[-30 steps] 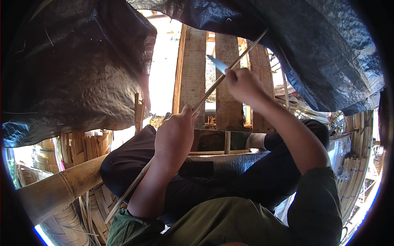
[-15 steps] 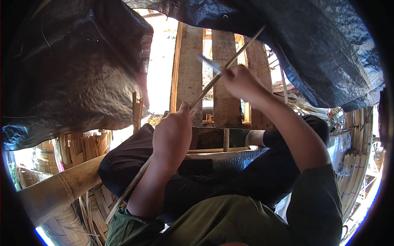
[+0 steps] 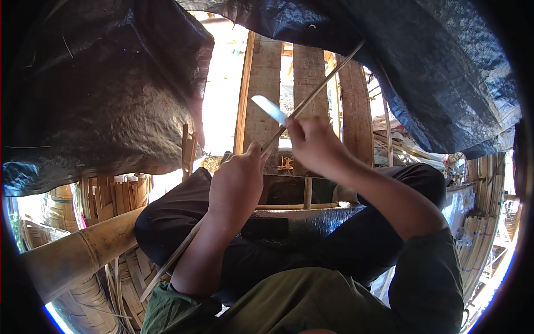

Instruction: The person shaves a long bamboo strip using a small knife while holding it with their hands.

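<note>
A long thin bamboo strip slants from my left elbow up to the far right. My left hand is closed around it near its middle, thumb lying along the strip. Farther up, my right hand is closed on a knife; its handle is hidden in the fingers. The pale blade points to the far left and crosses the strip, seemingly against it. Below my left hand, the strip's near end passes beside my left forearm.
Upright wooden planks stand ahead, between dark plastic sheets hanging left and right. A thick bamboo pole lies by my left knee, with woven bamboo beneath. Bundled bamboo strips stand at the right.
My right hand and the knife have moved down along the strip, nearer to my left hand. The left hand keeps its grip and hardly moves.
</note>
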Tool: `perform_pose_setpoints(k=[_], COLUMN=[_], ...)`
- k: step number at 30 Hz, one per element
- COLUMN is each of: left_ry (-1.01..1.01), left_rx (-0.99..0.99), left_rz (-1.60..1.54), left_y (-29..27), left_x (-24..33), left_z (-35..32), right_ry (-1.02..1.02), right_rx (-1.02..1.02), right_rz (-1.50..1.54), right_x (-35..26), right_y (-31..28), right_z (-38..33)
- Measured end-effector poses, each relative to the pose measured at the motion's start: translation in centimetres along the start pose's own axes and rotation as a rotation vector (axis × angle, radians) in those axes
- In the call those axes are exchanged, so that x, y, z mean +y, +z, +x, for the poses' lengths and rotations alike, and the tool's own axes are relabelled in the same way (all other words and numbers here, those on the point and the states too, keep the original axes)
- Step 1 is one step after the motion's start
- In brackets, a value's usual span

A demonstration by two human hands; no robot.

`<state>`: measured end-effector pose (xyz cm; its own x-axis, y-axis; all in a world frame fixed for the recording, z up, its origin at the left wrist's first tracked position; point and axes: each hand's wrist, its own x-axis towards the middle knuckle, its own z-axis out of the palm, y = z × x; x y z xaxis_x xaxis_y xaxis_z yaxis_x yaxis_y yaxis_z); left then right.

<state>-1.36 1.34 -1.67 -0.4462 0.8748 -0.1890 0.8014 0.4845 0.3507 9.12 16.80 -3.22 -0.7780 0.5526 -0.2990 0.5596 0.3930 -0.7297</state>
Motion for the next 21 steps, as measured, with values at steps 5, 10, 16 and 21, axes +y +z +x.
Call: perform_pose_setpoints(k=[5,10,16,21], left_ry=[-0.014,0.036,-0.008,-0.018], left_rx=[0.024,0.069,0.039,0.012], left_rz=[0.001,0.064,0.001,-0.034], left_y=[-0.2,0.2,0.0,-0.1], left_x=[-0.1,0.3,0.1,0.0], left_z=[0.0,-0.2,0.0,-0.5], right_ry=[0.234,0.110,0.318,0.205], right_rx=[-0.010,0.241,0.093,0.043], right_rz=[0.036,-0.016,0.153,0.067], right_x=[-0.9,1.6,1.6,1.5], right_y=[-3.5,-1.4,-3.5,-3.3], right_z=[1.8,1.3,2.5,1.8])
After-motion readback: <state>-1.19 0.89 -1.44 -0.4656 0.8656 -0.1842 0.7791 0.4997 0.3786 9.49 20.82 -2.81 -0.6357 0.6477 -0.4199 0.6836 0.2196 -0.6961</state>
